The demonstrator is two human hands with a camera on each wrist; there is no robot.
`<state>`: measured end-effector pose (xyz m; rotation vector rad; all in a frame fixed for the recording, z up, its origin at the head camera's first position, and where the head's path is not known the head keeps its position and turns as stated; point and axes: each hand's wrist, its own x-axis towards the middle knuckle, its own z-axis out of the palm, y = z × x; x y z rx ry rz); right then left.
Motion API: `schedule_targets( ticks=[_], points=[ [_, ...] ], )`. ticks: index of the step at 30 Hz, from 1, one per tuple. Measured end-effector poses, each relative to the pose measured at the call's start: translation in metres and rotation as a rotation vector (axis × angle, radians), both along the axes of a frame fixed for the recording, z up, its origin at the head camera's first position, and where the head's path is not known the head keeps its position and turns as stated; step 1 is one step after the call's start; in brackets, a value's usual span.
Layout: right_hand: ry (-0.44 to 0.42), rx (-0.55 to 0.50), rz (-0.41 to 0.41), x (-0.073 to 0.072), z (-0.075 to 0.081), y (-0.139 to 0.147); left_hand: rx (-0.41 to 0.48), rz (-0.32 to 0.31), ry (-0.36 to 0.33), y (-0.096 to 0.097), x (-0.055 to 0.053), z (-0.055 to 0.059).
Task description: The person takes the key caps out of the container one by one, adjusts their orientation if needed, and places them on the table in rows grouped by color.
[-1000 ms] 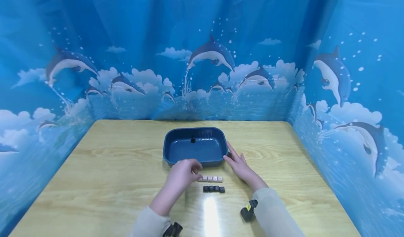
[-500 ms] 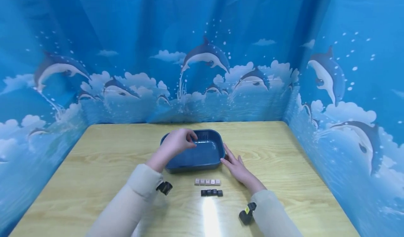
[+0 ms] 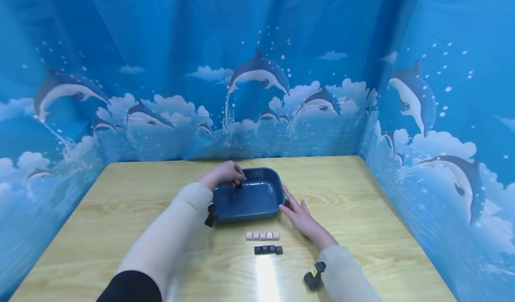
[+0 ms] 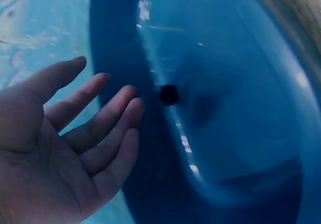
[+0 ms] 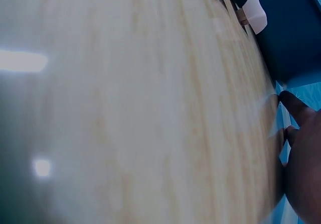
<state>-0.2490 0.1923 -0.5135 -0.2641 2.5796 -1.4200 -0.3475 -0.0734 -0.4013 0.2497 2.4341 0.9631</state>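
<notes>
A black keycap (image 3: 239,185) lies inside the dark blue tub (image 3: 248,215), near its far wall. My left hand (image 3: 229,173) is over the tub's left part, just above that keycap. In the left wrist view, the fingers are loosely spread, with the black keycap (image 4: 168,95) a little beyond the fingertips and nothing held. My right hand (image 3: 301,217) rests at the tub's right side, fingers extended along its outer wall. The right wrist view shows only part of that hand (image 5: 307,158), dark beside the tub (image 5: 296,43).
In front of the tub stands a row of several white keycaps (image 3: 263,236). A row of several black keycaps (image 3: 268,249) lies nearer on the wooden table (image 3: 362,230). A blue dolphin-print curtain (image 3: 306,33) surrounds the table's back and sides.
My left hand has moved from beside the white keycap row up and forward over the tub. The right hand stays at the tub's side. The head view has shifted slightly.
</notes>
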Motion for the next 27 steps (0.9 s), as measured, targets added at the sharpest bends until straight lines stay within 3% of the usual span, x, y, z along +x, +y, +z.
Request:
schedule_targets(
  ticks=[5,12,17,22,27],
  points=[
    [-0.009,-0.003,-0.007,0.002,-0.001,0.000,-0.103,0.029,-0.048,0.003,-0.007,-0.010],
    [0.009,-0.003,0.000,0.002,-0.002,-0.001,-0.286,-0.003,-0.052,0.016,-0.009,-0.014],
    [0.016,-0.001,0.002,0.002,-0.001,-0.002,-0.353,-0.021,-0.060,0.019,-0.014,-0.018],
    [0.012,0.009,-0.001,0.001,-0.001,-0.001,-0.404,-0.078,-0.071,0.020,-0.020,-0.023],
    [0.031,0.009,-0.001,0.001,0.000,0.000,-0.445,-0.115,-0.044,0.024,-0.020,-0.030]
  ],
)
